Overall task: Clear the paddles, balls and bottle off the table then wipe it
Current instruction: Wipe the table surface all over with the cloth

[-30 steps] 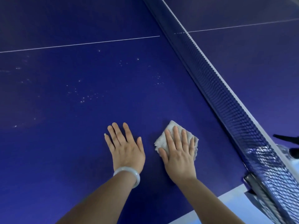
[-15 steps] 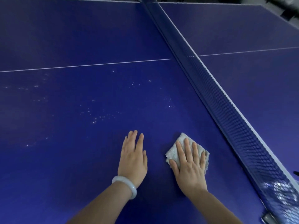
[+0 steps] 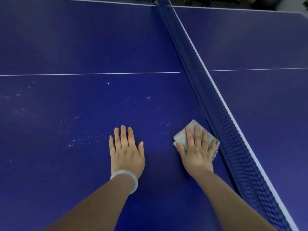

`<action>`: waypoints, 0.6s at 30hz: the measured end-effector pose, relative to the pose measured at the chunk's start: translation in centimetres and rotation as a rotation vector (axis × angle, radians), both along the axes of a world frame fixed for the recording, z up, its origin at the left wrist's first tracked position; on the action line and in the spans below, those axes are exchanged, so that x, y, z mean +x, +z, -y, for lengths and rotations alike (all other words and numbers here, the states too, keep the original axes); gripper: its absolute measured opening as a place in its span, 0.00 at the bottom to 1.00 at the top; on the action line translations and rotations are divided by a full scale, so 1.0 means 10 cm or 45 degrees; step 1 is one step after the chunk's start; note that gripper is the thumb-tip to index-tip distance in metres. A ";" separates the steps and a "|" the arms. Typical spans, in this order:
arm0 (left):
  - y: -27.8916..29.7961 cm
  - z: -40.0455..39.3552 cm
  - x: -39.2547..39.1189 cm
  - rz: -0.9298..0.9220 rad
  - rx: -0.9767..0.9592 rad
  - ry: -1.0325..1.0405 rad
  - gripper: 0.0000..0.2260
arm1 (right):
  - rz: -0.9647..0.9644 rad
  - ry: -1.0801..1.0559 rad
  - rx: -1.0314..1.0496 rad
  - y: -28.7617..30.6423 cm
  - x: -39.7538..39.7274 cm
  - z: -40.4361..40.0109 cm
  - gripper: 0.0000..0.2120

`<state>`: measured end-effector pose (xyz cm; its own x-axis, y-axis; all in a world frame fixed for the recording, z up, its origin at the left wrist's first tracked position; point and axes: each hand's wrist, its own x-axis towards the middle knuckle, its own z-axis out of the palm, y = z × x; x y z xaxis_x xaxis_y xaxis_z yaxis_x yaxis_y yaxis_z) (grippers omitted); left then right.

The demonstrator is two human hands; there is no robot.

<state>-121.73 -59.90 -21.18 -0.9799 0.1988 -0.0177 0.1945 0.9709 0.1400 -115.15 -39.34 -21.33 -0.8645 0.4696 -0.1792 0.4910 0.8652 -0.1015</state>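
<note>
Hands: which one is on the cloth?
The right hand, pressed flat on the grey cloth beside the net. The left hand, the one with the white bangle, lies flat on bare blue table.

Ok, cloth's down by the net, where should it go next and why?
Probably sweep the right hand and cloth leftward, away from the net: pale specks dot the table just beyond and left of it, while the left hand rests flat, bracing.
</note>
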 end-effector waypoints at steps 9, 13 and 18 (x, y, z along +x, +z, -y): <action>0.03 -0.03 -0.01 0.047 -0.037 0.037 0.31 | -0.100 0.411 -0.022 -0.02 -0.59 0.15 0.34; 0.01 -0.03 -0.02 0.072 -0.052 0.053 0.31 | -0.082 0.278 0.035 -0.03 -0.77 -0.32 0.34; -0.01 -0.04 -0.02 0.075 -0.072 0.054 0.31 | -0.038 0.074 -0.065 0.04 -1.57 -0.27 0.31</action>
<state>-121.93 -59.51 -21.29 -0.9844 0.1541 -0.0854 0.1460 0.9848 0.0944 -130.84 -36.63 -20.94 -0.8953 0.4096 -0.1751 0.4364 0.8854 -0.1601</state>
